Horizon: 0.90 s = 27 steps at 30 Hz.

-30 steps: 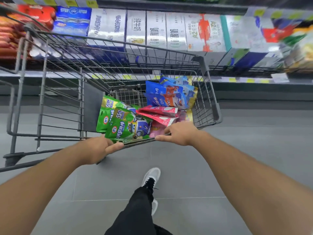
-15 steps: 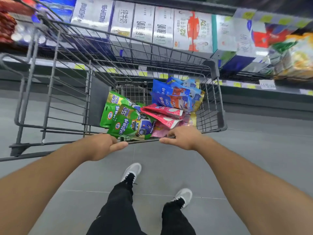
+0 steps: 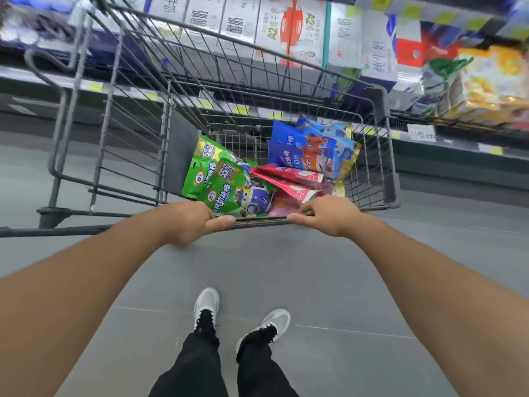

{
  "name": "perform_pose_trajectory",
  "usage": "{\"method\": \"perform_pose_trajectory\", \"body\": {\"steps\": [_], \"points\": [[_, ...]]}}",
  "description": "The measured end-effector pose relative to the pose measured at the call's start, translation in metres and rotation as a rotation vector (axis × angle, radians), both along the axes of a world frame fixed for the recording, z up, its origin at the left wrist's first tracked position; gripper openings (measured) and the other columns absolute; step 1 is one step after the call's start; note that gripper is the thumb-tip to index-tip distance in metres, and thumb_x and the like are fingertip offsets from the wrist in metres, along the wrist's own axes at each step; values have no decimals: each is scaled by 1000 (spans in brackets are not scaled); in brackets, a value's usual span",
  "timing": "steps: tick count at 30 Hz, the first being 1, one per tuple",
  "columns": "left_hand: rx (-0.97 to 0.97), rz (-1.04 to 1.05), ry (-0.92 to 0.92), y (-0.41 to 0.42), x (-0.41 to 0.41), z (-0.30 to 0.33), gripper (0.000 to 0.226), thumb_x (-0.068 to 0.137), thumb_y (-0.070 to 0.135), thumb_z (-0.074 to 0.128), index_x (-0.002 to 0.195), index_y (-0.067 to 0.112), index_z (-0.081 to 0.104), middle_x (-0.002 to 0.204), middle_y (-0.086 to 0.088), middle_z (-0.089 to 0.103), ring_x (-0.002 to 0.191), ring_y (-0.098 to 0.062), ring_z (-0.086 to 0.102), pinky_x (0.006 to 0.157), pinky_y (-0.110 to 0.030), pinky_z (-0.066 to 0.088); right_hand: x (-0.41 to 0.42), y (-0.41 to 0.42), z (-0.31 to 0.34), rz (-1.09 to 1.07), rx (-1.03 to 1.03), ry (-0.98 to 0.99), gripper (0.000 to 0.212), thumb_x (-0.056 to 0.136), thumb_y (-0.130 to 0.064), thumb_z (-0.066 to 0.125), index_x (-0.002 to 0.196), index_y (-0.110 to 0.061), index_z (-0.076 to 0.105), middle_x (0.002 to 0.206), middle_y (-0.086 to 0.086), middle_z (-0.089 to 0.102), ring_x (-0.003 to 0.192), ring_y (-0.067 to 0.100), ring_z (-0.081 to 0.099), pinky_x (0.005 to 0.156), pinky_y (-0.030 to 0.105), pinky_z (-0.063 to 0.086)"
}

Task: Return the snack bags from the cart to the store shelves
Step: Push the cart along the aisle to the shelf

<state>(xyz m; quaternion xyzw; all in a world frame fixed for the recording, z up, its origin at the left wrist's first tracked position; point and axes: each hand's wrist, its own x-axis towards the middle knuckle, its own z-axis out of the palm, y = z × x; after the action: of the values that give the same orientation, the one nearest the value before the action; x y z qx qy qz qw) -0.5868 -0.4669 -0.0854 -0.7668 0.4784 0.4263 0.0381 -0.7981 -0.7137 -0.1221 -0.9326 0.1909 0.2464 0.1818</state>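
Note:
A grey wire cart stands in front of me in the aisle. Its small rear basket holds green snack bags on the left, red and pink bags in the middle and blue bags on the right, with a yellow bag edge behind them. My left hand grips the cart handle at its left end. My right hand grips the same bar at its right end.
Store shelves run along the far side of the aisle, stacked with white milk cartons and, at the right, orange and yellow packs. Grey tiled floor lies around my two feet in grey shoes.
The cart and I have moved along the aisle; the shelf goods have slid left in view and look closer. Both hands keep their hold on the handle.

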Motion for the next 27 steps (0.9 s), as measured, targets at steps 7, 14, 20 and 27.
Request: {"method": "perform_pose_trajectory", "body": {"steps": [7, 14, 20, 27], "points": [[-23, -11, 12, -37, -42, -7, 111, 61, 96, 5, 83, 7, 66, 78, -15, 66, 74, -27, 63, 75, -39, 53, -43, -36, 1, -43, -19, -9, 101, 53, -106, 6, 86, -36, 70, 78, -10, 69, 73, 10, 62, 66, 33, 54], [-4, 4, 14, -53, -61, -4, 111, 62, 96, 4, 87, 9, 69, 82, -14, 68, 77, -26, 64, 80, -43, 53, -59, -51, 3, -47, -22, 16, 100, 54, -105, 7, 87, -35, 71, 78, -11, 69, 74, 9, 62, 66, 35, 56], [36, 34, 20, -54, -63, 2, 106, 66, 90, 10, 91, 5, 69, 87, -18, 69, 81, -28, 65, 77, -37, 53, -60, -50, 8, -47, -15, 23, 87, 56, -104, 6, 72, -39, 61, 70, -12, 64, 67, 2, 56, 64, 33, 53], [88, 45, -88, -56, -69, 16, 89, 77, 85, 14, 125, 25, 58, 119, -8, 61, 110, -27, 58, 93, -42, 48, -59, -46, 28, -64, 43, 146, 79, 65, -99, 14, 83, -37, 59, 84, -9, 64, 82, 12, 60, 77, 40, 53]]}}
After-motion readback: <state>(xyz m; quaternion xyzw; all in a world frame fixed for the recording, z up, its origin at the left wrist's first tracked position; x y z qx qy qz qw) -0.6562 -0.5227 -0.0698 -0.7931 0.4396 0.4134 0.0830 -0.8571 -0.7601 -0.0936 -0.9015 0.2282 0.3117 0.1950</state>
